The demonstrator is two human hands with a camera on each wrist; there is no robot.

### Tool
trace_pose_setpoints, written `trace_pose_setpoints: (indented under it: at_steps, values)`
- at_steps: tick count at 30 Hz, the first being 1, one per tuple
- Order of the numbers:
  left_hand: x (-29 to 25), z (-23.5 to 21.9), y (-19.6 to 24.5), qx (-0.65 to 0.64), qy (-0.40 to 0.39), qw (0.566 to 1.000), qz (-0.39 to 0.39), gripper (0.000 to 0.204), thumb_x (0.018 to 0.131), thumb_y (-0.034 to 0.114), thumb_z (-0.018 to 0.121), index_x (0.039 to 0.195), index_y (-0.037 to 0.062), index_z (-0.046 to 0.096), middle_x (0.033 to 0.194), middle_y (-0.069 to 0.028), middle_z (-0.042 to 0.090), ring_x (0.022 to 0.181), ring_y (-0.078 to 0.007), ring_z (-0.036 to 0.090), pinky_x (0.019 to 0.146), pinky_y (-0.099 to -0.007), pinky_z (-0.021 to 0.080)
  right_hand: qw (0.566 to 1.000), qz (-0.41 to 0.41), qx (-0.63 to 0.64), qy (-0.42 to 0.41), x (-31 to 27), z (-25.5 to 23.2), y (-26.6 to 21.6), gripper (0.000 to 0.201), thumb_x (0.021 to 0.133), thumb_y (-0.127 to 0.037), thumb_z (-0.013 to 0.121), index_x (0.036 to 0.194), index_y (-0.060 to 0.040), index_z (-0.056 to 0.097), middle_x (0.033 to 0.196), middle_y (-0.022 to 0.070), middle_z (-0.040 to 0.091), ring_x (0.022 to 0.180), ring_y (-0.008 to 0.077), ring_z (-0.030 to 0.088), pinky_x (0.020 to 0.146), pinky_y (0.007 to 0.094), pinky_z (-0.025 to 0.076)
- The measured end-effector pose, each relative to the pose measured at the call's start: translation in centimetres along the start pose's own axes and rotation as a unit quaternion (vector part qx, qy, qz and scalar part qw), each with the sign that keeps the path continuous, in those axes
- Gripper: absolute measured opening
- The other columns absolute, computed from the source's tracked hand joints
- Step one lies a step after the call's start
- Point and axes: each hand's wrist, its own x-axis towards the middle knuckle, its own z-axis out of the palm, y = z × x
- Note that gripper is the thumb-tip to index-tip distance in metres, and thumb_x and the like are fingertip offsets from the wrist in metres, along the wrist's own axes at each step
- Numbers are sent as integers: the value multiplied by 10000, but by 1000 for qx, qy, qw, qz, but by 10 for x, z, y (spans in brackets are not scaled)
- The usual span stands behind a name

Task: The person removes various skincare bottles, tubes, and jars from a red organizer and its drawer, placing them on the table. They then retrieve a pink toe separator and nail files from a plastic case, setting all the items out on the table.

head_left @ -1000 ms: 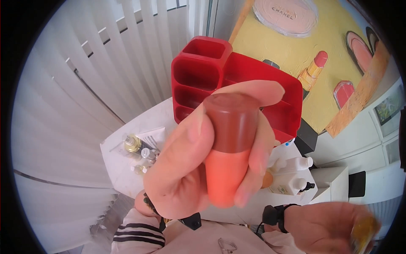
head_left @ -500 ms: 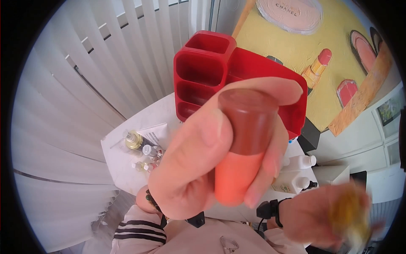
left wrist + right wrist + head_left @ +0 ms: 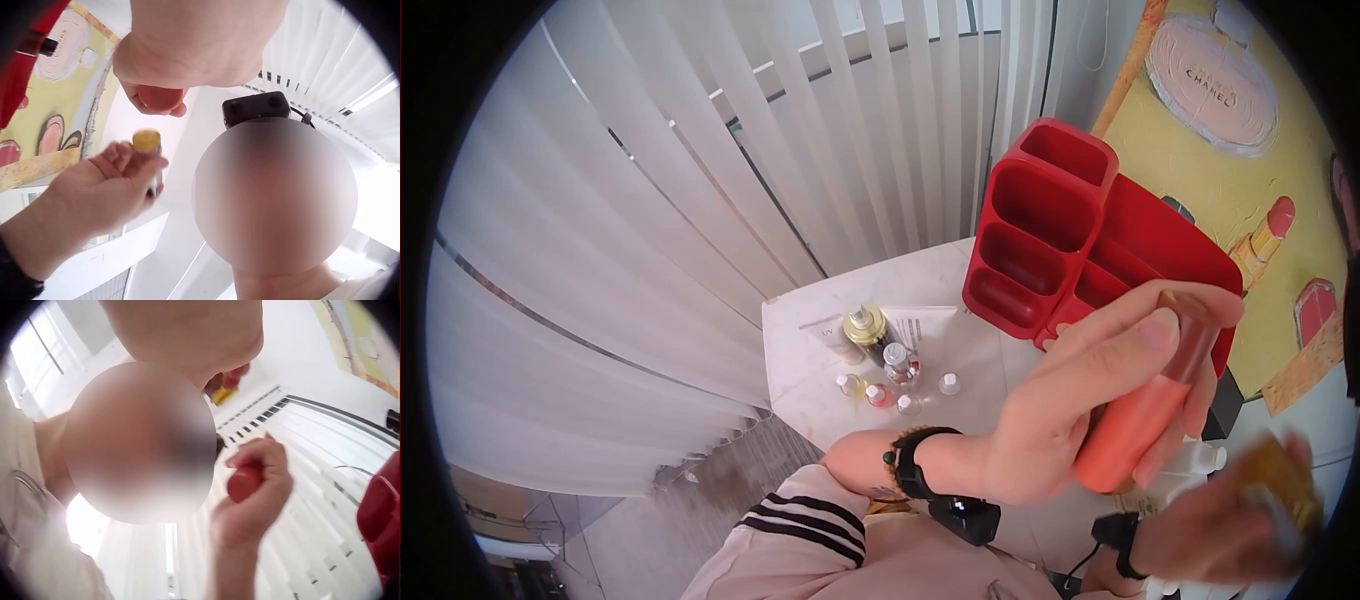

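My left hand [image 3: 1050,420] grips an orange bottle with a brown cap [image 3: 1135,430], its fingers wrapped round it and the thumb along the cap. The bottle leans, cap up and to the right, in front of the red organizer [image 3: 1045,205]. Lower right, my right hand [image 3: 1195,530] holds a small container with a yellow top [image 3: 1285,485], blurred in the head view. In the left wrist view the yellow-topped container [image 3: 147,142] is upright between thumb and fingers. The right wrist view shows the orange bottle's round end [image 3: 244,482] inside the left hand.
Several small bottles stand on the white table [image 3: 795,365], around a pump bottle [image 3: 865,325] and a white tube [image 3: 925,325]. White bottles [image 3: 1200,458] stand behind the right hand. A makeup painting [image 3: 1215,95] leans behind the organizer; vertical blinds [image 3: 650,250] hang at left.
The head view has turned left, so table and organizer now sit further right. The left hand has tilted the orange bottle and shifted right with it. The right hand still holds its yellow-topped container.
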Motion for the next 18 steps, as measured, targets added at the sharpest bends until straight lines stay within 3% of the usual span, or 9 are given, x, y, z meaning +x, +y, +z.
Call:
trace_pose_setpoints:
  at_steps: [1, 2, 5, 6, 7, 9, 10, 15, 18]
  values:
    - [3, -3, 1, 6, -2, 1000, 1, 562, 1094, 417, 375, 1423, -33, 446, 881, -139, 609, 575, -130, 533, 595, -255, 436, 946, 30, 279, 163, 5, 34, -8, 523, 1121, -363, 426, 1600, -198, 300, 1251, 78, 573, 985, 184, 592, 908, 348, 506]
    - [5, -6, 0, 3, -11, 1000, 5, 553, 1092, 417, 377, 1412, -28, 455, 880, -139, 609, 572, -132, 535, 593, -256, 439, 952, -88, 293, -28, 17, -4, -10, 549, 1115, -305, 456, 1614, -215, 246, 1255, 95, 565, 1014, 221, 605, 888, 365, 520]
    - [-1, -2, -8, -21, -1, 1000, -4, 538, 1090, 414, 380, 1389, -25, 467, 872, -137, 608, 563, -134, 535, 591, -256, 444, 977, -17, -85, -195, 18, 33, 0, 458, 1111, -259, 467, 1552, -209, 353, 1264, 104, 576, 1010, 242, 615, 861, 365, 531]
    - [3, -2, -6, -23, 1, 1000, -7, 532, 1090, 411, 380, 1377, -27, 471, 865, -135, 607, 559, -135, 533, 592, -255, 445, 997, 1, 21, -76, 10, 31, -6, 363, 1097, -197, 492, 1458, -177, 463, 1253, 104, 592, 1031, 245, 619, 853, 379, 540]
    - [6, -3, -2, -20, -3, 1000, -6, 532, 1090, 411, 380, 1377, -27, 471, 865, -135, 607, 559, -135, 533, 592, -255, 445, 924, -40, 333, 182, 13, 36, -11, 302, 1068, -145, 525, 1370, -155, 530, 1239, 122, 600, 986, 253, 640, 838, 396, 552]
    - [1, 3, -2, -35, 20, 998, -45, 537, 1088, 413, 383, 1373, -33, 474, 864, -131, 607, 553, -137, 529, 594, -252, 449, 431, 71, 894, 97, 9, 32, 2, 309, 993, -94, 591, 1297, -147, 584, 1057, 89, 649, 875, 279, 660, 788, 390, 555]
    - [5, -3, -6, -36, -17, 999, -15, 542, 1083, 411, 392, 1383, -33, 475, 857, -123, 602, 560, -143, 530, 579, -263, 456, 440, 69, 891, 91, 9, 27, 3, 309, 993, -94, 591, 1297, -147, 584, 1057, 89, 649, 875, 279, 660, 788, 390, 555]
    - [2, -9, 13, -70, 34, 996, 32, 617, 1057, 474, 430, 1409, -30, 485, 882, -107, 602, 604, -162, 545, 576, -297, 463, 944, 196, 258, 67, 24, 6, 4, 392, 1055, -132, 502, 1397, 47, 438, 1178, 236, 577, 1122, 333, 584, 1022, 403, 484]
    - [2, -11, 29, -12, 66, 997, 49, 618, 1114, 430, 298, 1529, -25, 342, 958, -52, 552, 587, -153, 524, 516, -315, 460, 927, 148, 341, -51, 13, -66, 17, 386, 1083, -149, 444, 1407, 61, 453, 1206, 220, 560, 1157, 311, 565, 1028, 359, 490]
